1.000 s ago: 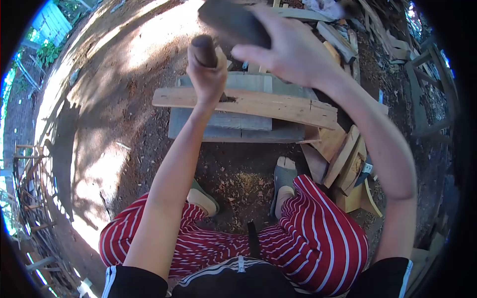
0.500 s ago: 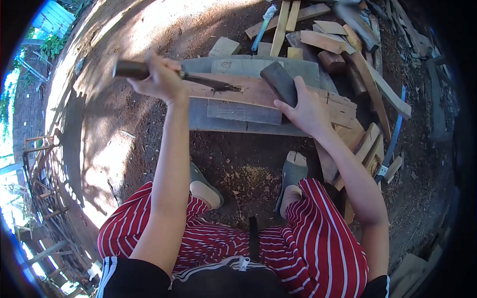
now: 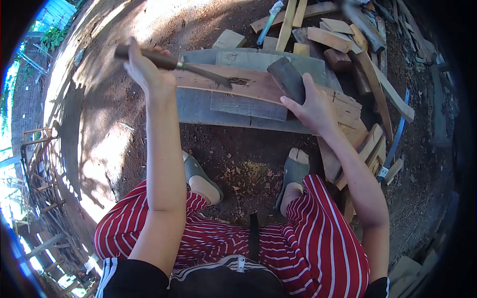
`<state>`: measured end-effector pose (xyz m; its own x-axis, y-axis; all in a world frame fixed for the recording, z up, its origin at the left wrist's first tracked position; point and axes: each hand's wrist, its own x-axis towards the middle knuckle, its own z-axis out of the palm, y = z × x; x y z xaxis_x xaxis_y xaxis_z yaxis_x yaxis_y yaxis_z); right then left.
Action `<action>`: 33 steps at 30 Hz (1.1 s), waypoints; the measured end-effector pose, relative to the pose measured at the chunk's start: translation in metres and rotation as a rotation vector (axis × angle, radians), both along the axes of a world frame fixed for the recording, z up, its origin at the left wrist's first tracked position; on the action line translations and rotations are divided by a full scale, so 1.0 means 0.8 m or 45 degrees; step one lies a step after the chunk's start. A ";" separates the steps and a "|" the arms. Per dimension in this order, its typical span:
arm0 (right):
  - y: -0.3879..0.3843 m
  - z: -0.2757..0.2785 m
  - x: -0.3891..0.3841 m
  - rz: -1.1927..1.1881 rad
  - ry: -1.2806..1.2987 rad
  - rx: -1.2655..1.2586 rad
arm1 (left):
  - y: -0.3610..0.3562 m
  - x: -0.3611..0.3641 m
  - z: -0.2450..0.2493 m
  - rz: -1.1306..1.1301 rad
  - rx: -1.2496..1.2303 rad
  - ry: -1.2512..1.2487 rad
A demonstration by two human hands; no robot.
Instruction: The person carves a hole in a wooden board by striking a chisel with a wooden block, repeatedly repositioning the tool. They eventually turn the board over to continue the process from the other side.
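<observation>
My left hand (image 3: 149,69) is around the brown wooden handle of a chisel (image 3: 201,72), its fingers partly loosened. The chisel slants down to the right, and its blade tip is at the left end of a rough, dark-edged notch (image 3: 241,81) in a reddish wooden board (image 3: 258,85). In my right hand (image 3: 315,107) is a dark rectangular wooden block (image 3: 287,79), gripped at its lower end and held over the board, right of the notch. Beneath the board is a grey wooden bench (image 3: 194,107), with a short grey plank piece (image 3: 248,105) along the near side.
Offcuts and planks (image 3: 328,39) are heaped beyond the bench and to the right. A handsaw (image 3: 397,134) lies among the wood at right, and a turquoise-handled tool (image 3: 267,27) at the back. Wood chips (image 3: 251,171) litter the ground between my sandalled feet.
My left hand has shifted left and turned, its grip looser. The chisel tip has moved from inside the notch to its left end. My right hand still holds the block over the board.
</observation>
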<state>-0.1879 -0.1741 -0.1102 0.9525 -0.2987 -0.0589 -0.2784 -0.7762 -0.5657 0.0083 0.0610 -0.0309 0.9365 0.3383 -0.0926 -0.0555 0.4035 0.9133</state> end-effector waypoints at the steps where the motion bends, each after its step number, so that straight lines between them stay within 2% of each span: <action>1: -0.001 0.000 0.000 -0.008 -0.008 0.005 | 0.000 -0.006 0.007 -0.003 -0.006 0.000; 4: -0.002 0.002 -0.001 0.004 0.026 0.022 | -0.001 -0.008 0.018 -0.008 0.127 -0.411; 5: -0.002 0.002 0.000 0.006 0.024 0.030 | -0.001 -0.008 0.022 -0.007 0.134 -0.412; 7: -0.004 0.002 0.001 0.023 0.015 0.030 | -0.009 -0.007 0.033 -0.338 0.142 -0.552; 8: -0.004 0.002 0.000 0.018 0.015 0.030 | -0.015 -0.005 0.037 -0.382 0.187 -0.560; 9: -0.003 0.003 -0.001 0.019 0.007 0.017 | -0.023 -0.006 0.039 -0.385 0.186 -0.561; 11: -0.002 0.005 -0.001 0.017 -0.004 0.002 | -0.039 -0.007 0.042 -0.484 0.294 -0.770; 12: -0.002 0.007 -0.001 0.021 0.002 0.001 | -0.036 0.003 0.035 -0.470 0.489 -0.823; 15: -0.001 0.008 -0.001 0.036 0.017 0.007 | -0.061 -0.019 0.038 -0.427 0.558 -0.978; 17: -0.002 0.008 0.001 0.040 0.019 0.010 | -0.069 -0.023 0.033 -0.439 0.434 -0.990; 19: -0.003 0.007 0.000 0.040 0.036 0.014 | -0.074 -0.026 0.027 -0.568 0.285 -0.968; 21: -0.003 -0.001 -0.001 0.044 -0.022 -0.015 | -0.074 -0.034 0.023 -0.580 0.264 -0.944; 23: -0.004 0.000 -0.002 0.048 -0.073 -0.043 | -0.071 -0.035 0.019 -0.712 0.313 -1.083; 27: -0.003 0.006 0.001 0.049 0.021 0.017 | -0.071 -0.042 0.014 -0.687 0.314 -1.032; 33: 0.001 0.005 -0.002 0.040 -0.009 -0.001 | -0.065 -0.056 -0.008 -0.619 0.203 -1.231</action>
<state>-0.1893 -0.1732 -0.1059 0.9618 -0.2688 -0.0520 -0.2500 -0.7851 -0.5666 -0.0368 0.0090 -0.0374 0.6264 -0.1441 0.7661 -0.6442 0.4576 0.6129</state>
